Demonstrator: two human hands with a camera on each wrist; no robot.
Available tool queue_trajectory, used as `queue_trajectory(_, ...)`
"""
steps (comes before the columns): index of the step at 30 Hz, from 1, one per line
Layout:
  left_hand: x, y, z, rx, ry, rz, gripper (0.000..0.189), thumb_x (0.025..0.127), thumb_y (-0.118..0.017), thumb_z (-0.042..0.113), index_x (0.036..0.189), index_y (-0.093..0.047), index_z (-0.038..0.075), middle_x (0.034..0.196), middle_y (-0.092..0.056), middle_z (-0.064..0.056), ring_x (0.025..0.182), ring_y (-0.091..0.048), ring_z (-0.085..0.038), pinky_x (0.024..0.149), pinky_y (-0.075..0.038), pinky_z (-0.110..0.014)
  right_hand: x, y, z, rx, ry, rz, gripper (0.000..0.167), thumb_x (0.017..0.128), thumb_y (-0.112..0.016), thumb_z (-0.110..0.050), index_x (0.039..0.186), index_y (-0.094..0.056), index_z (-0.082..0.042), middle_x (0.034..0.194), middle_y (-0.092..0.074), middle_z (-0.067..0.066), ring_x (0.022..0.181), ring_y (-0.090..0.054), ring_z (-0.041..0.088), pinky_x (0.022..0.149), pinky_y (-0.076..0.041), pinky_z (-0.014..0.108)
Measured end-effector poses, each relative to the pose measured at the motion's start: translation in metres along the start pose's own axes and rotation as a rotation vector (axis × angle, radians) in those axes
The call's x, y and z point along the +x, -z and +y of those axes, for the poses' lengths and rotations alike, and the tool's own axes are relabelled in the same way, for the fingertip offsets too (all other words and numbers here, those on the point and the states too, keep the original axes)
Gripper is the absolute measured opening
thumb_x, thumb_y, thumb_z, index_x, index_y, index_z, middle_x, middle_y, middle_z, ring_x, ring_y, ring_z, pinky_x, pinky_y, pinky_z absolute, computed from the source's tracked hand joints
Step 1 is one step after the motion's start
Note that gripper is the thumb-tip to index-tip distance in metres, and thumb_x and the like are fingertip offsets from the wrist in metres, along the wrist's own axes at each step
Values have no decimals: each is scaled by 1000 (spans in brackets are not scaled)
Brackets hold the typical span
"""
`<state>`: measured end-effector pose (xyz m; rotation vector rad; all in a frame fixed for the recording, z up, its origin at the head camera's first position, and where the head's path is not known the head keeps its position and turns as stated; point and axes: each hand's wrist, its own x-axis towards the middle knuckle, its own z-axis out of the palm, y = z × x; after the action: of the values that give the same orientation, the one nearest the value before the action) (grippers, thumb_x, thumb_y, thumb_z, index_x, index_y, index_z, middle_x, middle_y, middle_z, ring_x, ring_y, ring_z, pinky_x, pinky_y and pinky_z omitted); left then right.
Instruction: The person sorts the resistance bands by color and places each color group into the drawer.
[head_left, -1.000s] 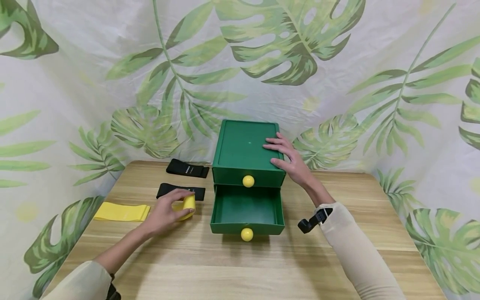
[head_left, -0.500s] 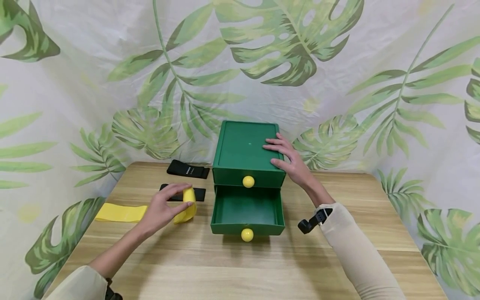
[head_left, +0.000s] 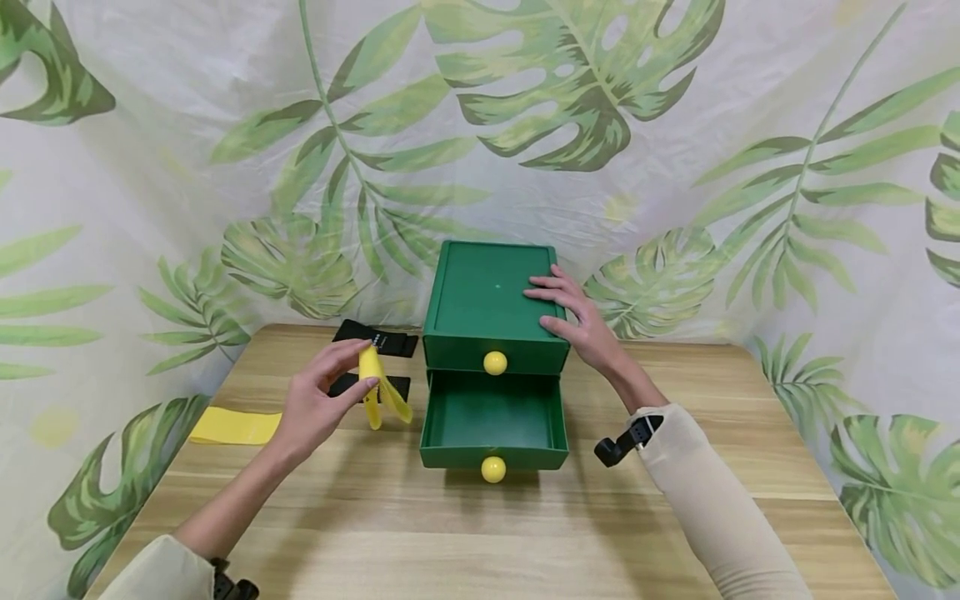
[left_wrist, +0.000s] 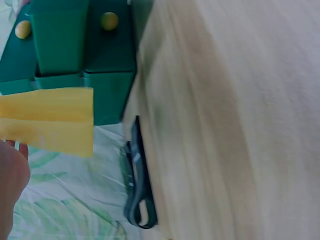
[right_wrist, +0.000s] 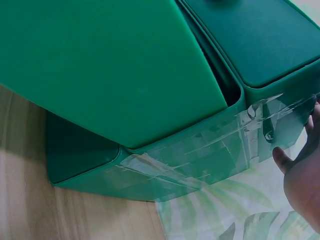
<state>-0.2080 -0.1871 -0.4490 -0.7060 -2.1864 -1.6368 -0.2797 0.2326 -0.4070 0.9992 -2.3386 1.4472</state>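
Yellow band [head_left: 372,365] rose, bent (both ends downward).

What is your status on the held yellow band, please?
Left hand pinches yellow band. Right hand rests on green three-drawer cabinet. Open middle drawer: nothing visible blocks it.

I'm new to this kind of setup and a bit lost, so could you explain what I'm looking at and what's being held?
There's no machine here, just a person working bare-handed. The wide picture comes from a camera on the head, looking forward and down. The two tilted ones come from cameras on the wrists.

On the wooden table stands a green drawer unit with one open drawer. Beside it lie a rear black band, a nearer black band and a flat yellow band.

The left hand pinches a folded yellow band above the table; the right hand rests on the unit's top.
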Motion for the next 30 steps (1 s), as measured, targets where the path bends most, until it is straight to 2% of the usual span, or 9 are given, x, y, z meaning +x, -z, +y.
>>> queue_trajectory(2, 3, 0, 6, -20, -19, 12, 56, 89, -75, -17, 142, -65, 0, 138, -61, -17, 118, -67, -6, 103, -51, -17, 0, 0, 0, -1, 0, 1, 43, 105, -60, -20, 145, -63, -5, 162, -46, 14, 164, -9, 27, 130, -5, 62)
queue_trajectory(9, 12, -1, 31, -134, -72, 24, 53, 90, -72, -18, 141, -61, -9, 135, -64, -6, 110, -71, -11, 95, -57, -21, 1, -1, 0, -4, -4, 6, 42, 104, -59, -18, 145, -64, -7, 162, -46, 12, 164, -10, 27, 130, -5, 62)
queue_trajectory(15, 19, -9, 56, -199, -107, 24, 51, 91, -73, -16, 140, -62, -8, 136, -64, -12, 111, -72, -15, 93, -59, -23, 1, 0, 0, 1, -11, 4, 42, 105, -59, -17, 145, -64, -7, 162, -46, 12, 164, -9, 29, 130, -5, 61)
queue_trajectory(21, 25, -18, 81, -255, -116, 1, 52, 90, -75, -16, 140, -63, -7, 135, -65, -15, 115, -72, -21, 97, -59, -29, 1, -1, -2, 15, -9, 8, 42, 103, -59, -9, 144, -64, -3, 161, -46, 15, 164, -9, 30, 129, -4, 63)
queue_trajectory(25, 28, -24, 90, -267, -125, -20, 51, 89, -76, -16, 138, -64, -8, 137, -63, -16, 113, -72, -21, 97, -59, -30, 1, -1, -2, 14, -8, 16, 42, 103, -58, -8, 144, -64, -3, 161, -47, 15, 164, -10, 29, 130, -4, 61)
queue_trajectory(30, 30, -35, 93, -267, -125, -57, 50, 88, -77, -15, 136, -65, -7, 137, -63, -18, 113, -72, -22, 98, -59, -32, 0, -2, -1, 11, -8, 19, 42, 103, -58, -11, 144, -64, -4, 161, -47, 14, 164, -10, 27, 130, -4, 60)
